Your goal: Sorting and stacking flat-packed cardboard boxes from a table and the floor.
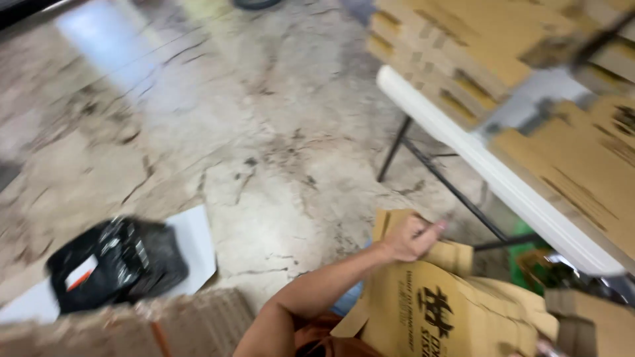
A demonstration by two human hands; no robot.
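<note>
The left hand (411,237) is closed on the top flap of the cardboard box (436,311) — best held firm near the fold — while the right hand is out of sight.

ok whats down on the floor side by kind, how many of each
brown printed cardboard box, gripped at its flap by the left hand: 1
black plastic bag: 1
white flat sheet under the bag: 1
corrugated cardboard piece at the bottom edge: 1
total: 4
Flat boxes on the white table are too blurred to count.
</note>
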